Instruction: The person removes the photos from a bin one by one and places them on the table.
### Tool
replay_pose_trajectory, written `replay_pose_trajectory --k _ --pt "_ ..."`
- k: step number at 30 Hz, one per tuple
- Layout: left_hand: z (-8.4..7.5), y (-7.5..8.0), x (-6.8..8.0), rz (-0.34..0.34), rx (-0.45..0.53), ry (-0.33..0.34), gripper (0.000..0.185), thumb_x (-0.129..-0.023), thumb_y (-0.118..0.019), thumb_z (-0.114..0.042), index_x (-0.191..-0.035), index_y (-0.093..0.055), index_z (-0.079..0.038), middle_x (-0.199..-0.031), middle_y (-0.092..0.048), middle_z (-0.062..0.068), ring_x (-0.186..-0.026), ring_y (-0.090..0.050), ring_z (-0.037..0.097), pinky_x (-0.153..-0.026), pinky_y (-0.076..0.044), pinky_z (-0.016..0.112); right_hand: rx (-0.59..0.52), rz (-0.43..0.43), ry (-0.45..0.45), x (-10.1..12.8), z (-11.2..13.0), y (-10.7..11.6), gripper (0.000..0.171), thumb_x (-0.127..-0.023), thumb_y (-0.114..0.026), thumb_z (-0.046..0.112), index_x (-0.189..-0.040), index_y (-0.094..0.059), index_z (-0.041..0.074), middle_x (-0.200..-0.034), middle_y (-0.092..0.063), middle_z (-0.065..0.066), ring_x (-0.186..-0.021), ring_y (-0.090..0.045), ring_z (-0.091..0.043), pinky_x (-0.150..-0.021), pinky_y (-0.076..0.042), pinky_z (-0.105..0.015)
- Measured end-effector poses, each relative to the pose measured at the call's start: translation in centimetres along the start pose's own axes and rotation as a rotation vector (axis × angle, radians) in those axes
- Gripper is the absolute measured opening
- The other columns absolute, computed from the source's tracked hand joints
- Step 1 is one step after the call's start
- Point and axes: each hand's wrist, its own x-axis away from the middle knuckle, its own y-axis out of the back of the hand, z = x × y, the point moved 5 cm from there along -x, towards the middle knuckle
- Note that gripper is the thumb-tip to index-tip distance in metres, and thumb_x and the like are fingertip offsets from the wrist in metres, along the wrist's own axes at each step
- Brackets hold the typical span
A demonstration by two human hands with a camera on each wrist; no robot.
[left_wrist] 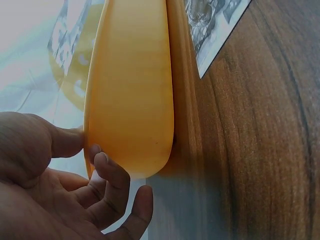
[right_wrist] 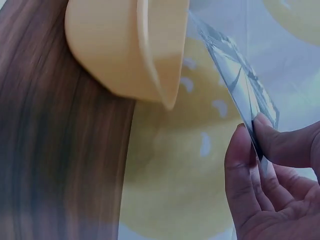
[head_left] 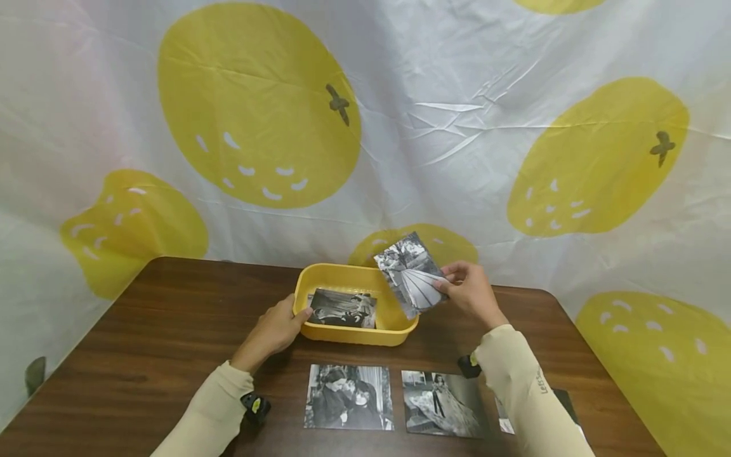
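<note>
A yellow plastic basin [head_left: 356, 337] stands near the table's far edge. My left hand [head_left: 278, 327] pinches its left end, thumb over the rim and fingers outside, as the left wrist view also shows. Inside lie several black-and-white photos [head_left: 342, 309], stacked toward the left. My right hand [head_left: 471, 291] holds one photo [head_left: 412, 273] by its lower right edge between thumb and fingers. That photo, showing a wide pale striped skirt, is tilted above the basin's right end. In the right wrist view the photo [right_wrist: 240, 82] appears nearly edge-on, beside the basin [right_wrist: 110, 50].
On the dark wooden table [head_left: 171, 336], in front of the basin, lie a photo of people close together [head_left: 349, 398] and a photo of a figure in a spread gown [head_left: 442, 405]. Another photo [head_left: 565, 403] is partly hidden under my right sleeve. A lemon-print cloth [head_left: 422, 158] hangs behind.
</note>
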Motion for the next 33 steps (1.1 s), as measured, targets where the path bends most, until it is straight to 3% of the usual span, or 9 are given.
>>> replay_pose_trajectory --k 3,10,17,24,28,33 --pt "0.0 0.0 0.0 -0.006 -0.002 0.003 0.047 -0.106 -0.055 -0.023 -0.141 -0.048 0.007 -0.101 -0.066 0.012 -0.089 -0.061 0.026 -0.083 -0.049 0.053 -0.008 -0.007 -0.035 0.6 -1.0 1.2 0.029 -0.088 -0.078 0.005 -0.108 -0.064 -0.010 -0.091 -0.070 -0.020 -0.081 -0.070 -0.030 -0.065 -0.054 -0.027" --pt "0.1 -0.1 0.1 -0.005 -0.009 0.007 0.047 -0.106 -0.054 -0.024 -0.141 -0.048 0.007 -0.105 -0.067 0.014 -0.090 -0.061 0.027 -0.082 -0.049 0.053 0.016 -0.029 -0.101 2.0 -3.3 2.7 0.031 -0.089 -0.078 0.008 -0.107 -0.062 -0.011 -0.091 -0.071 -0.019 -0.073 -0.064 -0.011 -0.068 -0.048 -0.023" --pt "-0.1 -0.1 0.1 -0.007 -0.014 -0.004 0.047 -0.106 -0.055 -0.024 -0.139 -0.049 0.008 -0.110 -0.067 0.017 -0.092 -0.063 0.028 -0.082 -0.050 0.054 -0.079 -0.007 -0.182 3.3 -5.3 2.7 0.033 -0.090 -0.076 0.004 -0.110 -0.056 -0.013 -0.091 -0.070 -0.020 -0.061 -0.071 -0.024 -0.065 -0.055 -0.027" --pt "-0.2 -0.1 0.1 -0.011 -0.019 0.000 0.045 -0.106 -0.054 -0.024 -0.138 -0.051 0.007 -0.113 -0.067 0.018 -0.096 -0.064 0.031 -0.085 -0.049 0.056 -0.221 0.006 -0.257 4.5 -7.1 1.3 0.032 -0.088 -0.075 -0.004 -0.109 -0.052 -0.015 -0.083 -0.066 -0.014 -0.056 -0.068 -0.019 -0.062 -0.059 -0.039" --pt "-0.2 -0.1 0.1 -0.011 -0.014 -0.001 0.045 -0.106 -0.054 -0.025 -0.139 -0.051 0.006 -0.113 -0.067 0.017 -0.096 -0.063 0.030 -0.086 -0.049 0.056 -0.189 0.018 -0.295 5.0 -8.2 0.7 0.031 -0.088 -0.075 -0.004 -0.107 -0.053 -0.014 -0.079 -0.065 -0.011 -0.055 -0.068 -0.019 -0.060 -0.058 -0.037" --pt "-0.2 -0.1 0.1 -0.012 -0.018 0.007 0.045 -0.106 -0.054 -0.026 -0.137 -0.051 0.006 -0.108 -0.067 0.015 -0.092 -0.062 0.028 -0.083 -0.049 0.054 -0.065 0.050 -0.341 5.7 -9.3 0.3 0.032 -0.087 -0.078 0.002 -0.104 -0.055 -0.012 -0.080 -0.064 -0.014 -0.056 -0.069 -0.020 -0.058 -0.057 -0.035"
